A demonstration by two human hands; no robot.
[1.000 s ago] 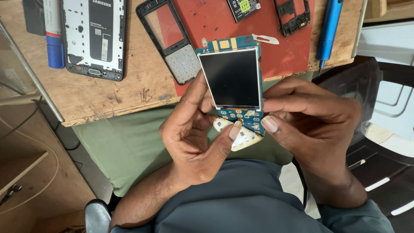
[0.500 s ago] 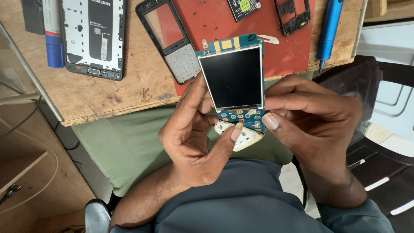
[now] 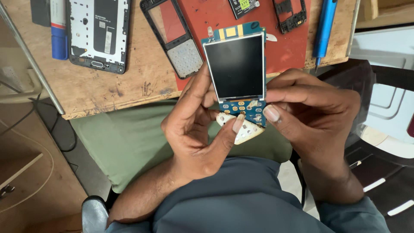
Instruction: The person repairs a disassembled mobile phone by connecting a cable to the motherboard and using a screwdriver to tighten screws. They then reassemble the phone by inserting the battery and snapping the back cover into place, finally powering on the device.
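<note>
I hold a blue phone circuit board [image 3: 241, 105] with a dark rectangular screen [image 3: 235, 67] between both hands, over my lap. My left hand [image 3: 194, 129] grips its left edge, and its thumb presses a white keypad membrane [image 3: 243, 129] that peels off the board's lower end. My right hand [image 3: 310, 110] grips the right edge, thumb on the board's gold key contacts.
A wooden bench [image 3: 129, 82] lies ahead with a red mat [image 3: 284, 47]. On it are a black phone front frame with keypad [image 3: 172, 36], a white phone back shell [image 3: 97, 32], a battery [image 3: 243, 6], a small black frame [image 3: 289, 15] and a blue screwdriver [image 3: 323, 28]. A black chair [image 3: 379, 129] stands at right.
The board has tipped up a little toward me and shifted slightly. My left thumb has slid along the white membrane. Both hands keep their grip.
</note>
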